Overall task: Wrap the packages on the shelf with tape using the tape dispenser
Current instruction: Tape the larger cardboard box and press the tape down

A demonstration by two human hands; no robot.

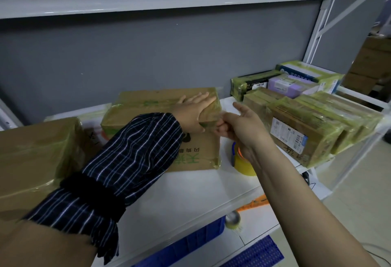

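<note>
Two hands: both work at the right end of one cardboard package (pixel 148 106) on a white shelf (pixel 179 192).
Package position: it lies flat at the middle of the shelf, resting on a larger flat carton (pixel 196 154) printed with green characters.
Package direction: its long axis runs left to right, parallel to the grey back wall (pixel 148 51); glossy tape already covers its top.
Left hand (pixel 194 112): palm down, fingers spread flat on the package's top right corner, pressing rather than gripping; a striped sleeve (pixel 127 156) covers the forearm.
Right hand (pixel 239 125): just beside the package's right end, thumb and fingertips pinched together at the edge; the other fingers are extended. What it pinches is unclear.
Tape dispenser (pixel 243 161): yellow roll, on the shelf under the right wrist, partly hidden.
Other packages (pixel 306 123): taped stack at the shelf's right end.
</note>
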